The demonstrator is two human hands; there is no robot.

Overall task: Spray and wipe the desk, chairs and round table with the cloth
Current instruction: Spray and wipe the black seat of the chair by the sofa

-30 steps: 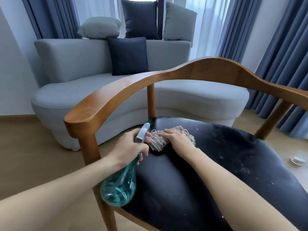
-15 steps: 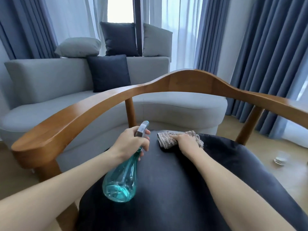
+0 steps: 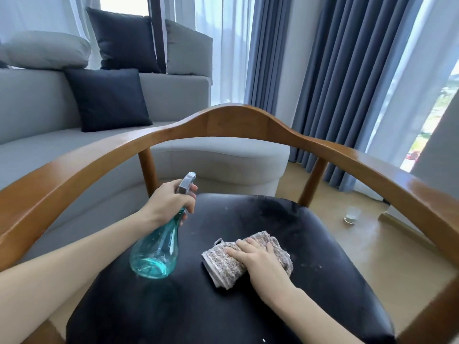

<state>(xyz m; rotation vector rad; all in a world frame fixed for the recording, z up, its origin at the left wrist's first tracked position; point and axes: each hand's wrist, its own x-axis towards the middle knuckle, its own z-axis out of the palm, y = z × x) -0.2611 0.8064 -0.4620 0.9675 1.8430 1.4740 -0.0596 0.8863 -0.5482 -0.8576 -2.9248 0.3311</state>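
Note:
A wooden chair with a curved backrest and a black seat fills the view; pale specks mark the seat. My left hand grips the neck of a teal spray bottle, held tilted just above the seat's left part, its grey nozzle pointing up and away. My right hand presses flat on a folded grey-brown cloth lying on the middle of the seat.
A grey sofa with dark and light cushions stands behind the chair. Blue curtains hang at the right by a window. A small glass sits on the wooden floor to the right of the chair.
My right hand has drawn the cloth from the seat's back edge toward me, to the middle. The view has swung right. The left hand keeps the bottle.

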